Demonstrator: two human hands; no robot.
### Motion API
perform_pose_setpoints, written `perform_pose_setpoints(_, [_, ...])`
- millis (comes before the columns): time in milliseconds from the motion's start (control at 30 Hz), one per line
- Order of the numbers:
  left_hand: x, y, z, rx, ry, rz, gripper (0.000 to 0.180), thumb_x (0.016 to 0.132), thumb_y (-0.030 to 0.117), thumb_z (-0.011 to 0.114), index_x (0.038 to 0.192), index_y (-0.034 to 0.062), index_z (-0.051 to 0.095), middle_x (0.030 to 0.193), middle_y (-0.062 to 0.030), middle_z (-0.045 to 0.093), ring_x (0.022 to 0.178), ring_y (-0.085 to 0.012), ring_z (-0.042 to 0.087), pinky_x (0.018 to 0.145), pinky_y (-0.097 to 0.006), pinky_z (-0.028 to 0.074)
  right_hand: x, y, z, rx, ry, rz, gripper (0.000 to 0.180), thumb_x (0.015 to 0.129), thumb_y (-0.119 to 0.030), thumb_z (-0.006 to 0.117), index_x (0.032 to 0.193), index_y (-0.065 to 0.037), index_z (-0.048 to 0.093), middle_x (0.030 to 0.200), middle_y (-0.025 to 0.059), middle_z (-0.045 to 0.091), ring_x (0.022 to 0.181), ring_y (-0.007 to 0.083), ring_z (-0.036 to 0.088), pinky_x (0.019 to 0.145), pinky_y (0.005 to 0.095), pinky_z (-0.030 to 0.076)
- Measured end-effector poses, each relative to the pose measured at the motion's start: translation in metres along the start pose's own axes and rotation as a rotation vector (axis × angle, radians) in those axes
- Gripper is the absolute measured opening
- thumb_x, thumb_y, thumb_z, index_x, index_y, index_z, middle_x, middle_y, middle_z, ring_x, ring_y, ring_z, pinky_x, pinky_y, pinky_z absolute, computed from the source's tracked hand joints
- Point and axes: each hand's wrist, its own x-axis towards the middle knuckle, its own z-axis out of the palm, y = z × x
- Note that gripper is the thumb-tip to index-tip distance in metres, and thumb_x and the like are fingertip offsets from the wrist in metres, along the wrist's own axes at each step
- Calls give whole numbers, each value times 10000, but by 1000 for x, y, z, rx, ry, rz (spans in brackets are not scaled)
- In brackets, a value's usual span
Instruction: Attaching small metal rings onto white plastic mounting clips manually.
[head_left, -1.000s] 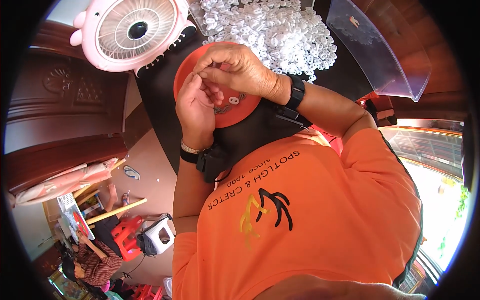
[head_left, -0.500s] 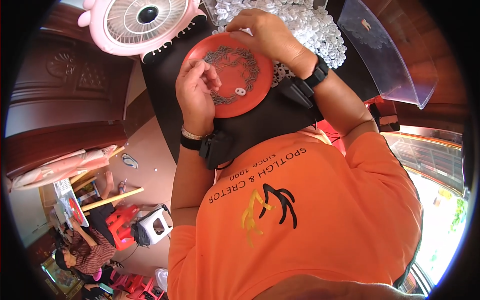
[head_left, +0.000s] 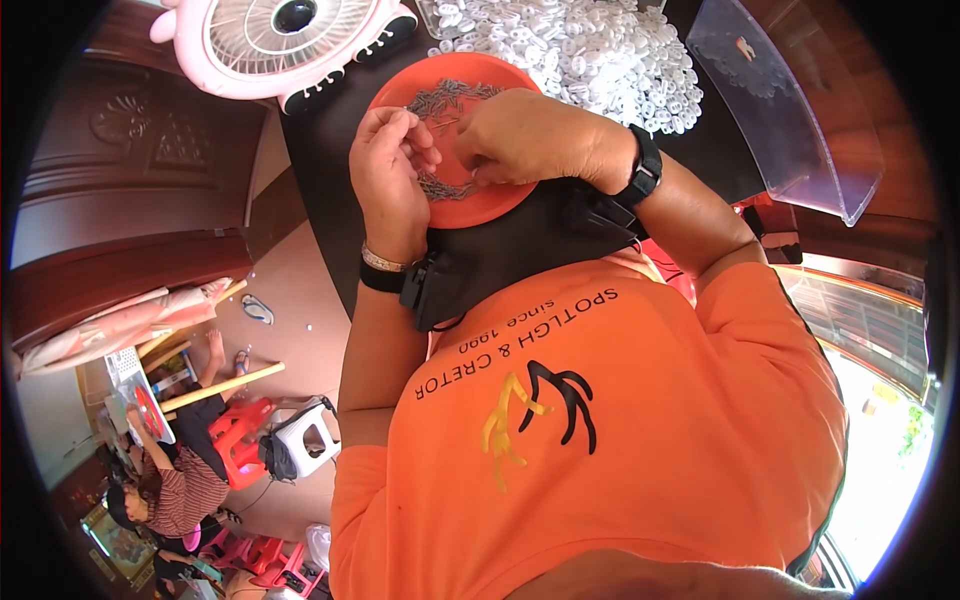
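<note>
A round orange-red plate (head_left: 480, 212) rests on the black tabletop, with many small grey screw-like metal pieces (head_left: 440, 100) spread around its inside. My left hand (head_left: 388, 170) is at the plate's left rim, palm inward, fingers curled toward the thumb; whatever they hold is too small to make out. Over the plate's right half reaches my right hand (head_left: 530, 135), its fingertips bent down and pressed together at the plate's near right part. They cover the spot where a white two-holed piece lay, so their hold is hidden.
A heap of small white two-holed plastic pieces (head_left: 610, 70) lies behind the plate. At the far left stands a pink fan (head_left: 290, 45), and a clear plastic bin (head_left: 800, 130) is on the right. Another person (head_left: 185, 490) sits at lower left near red and white stools (head_left: 305, 440).
My right hand has come from the white heap by the plate's far rim down onto the plate's near right part. The left hand stays nearly in place.
</note>
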Motion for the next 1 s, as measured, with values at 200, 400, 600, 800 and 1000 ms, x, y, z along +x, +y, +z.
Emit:
perform_pose_setpoints(200, [0, -1, -1, -3, 2, 7, 111, 899, 149, 485, 874, 48, 523, 682, -33, 549, 546, -121, 516, 502, -229, 365, 0, 5, -5, 52, -18, 24, 165, 739, -186, 651, 821, -45, 628, 828, 91, 613, 796, 308, 602, 679, 411, 476])
perform_pose_setpoints(400, [-3, 1, 3, 3, -28, -38, 125, 898, 152, 483, 848, 46, 528, 681, -33, 553, 541, -115, 511, 503, -223, 368, 6, 22, -2, -82, 612, 63, 155, 787, -166, 640, 920, -87, 653, 883, 85, 648, 789, 294, 634, 704, 377, 512])
perform_pose_setpoints(600, [-5, 4, 4, 152, -159, -128, 162, 915, 184, 456, 842, 48, 505, 693, -31, 513, 598, -125, 487, 558, -241, 355, 9, 12, -2, 192, 619, -99, 145, 798, -72, 672, 940, -61, 646, 864, 77, 636, 780, 257, 650, 658, 325, 517])
perform_pose_setpoints(800, [-3, 1, 3, 100, -163, -75, 157, 895, 161, 459, 793, 59, 522, 653, -11, 514, 534, -99, 481, 497, -221, 347, 9, 10, -4, 186, 669, -177, 130, 798, -57, 666, 926, -49, 645, 865, 74, 650, 745, 253, 651, 649, 320, 517])
perform_pose_setpoints(1000, [-4, -1, 5, 62, -120, -132, 166, 902, 163, 451, 817, 41, 526, 640, -12, 477, 535, -109, 465, 495, -230, 337, 3, 0, -8, 168, 554, -54, 136, 797, -89, 644, 926, -55, 620, 824, 100, 638, 714, 260, 640, 622, 340, 504])
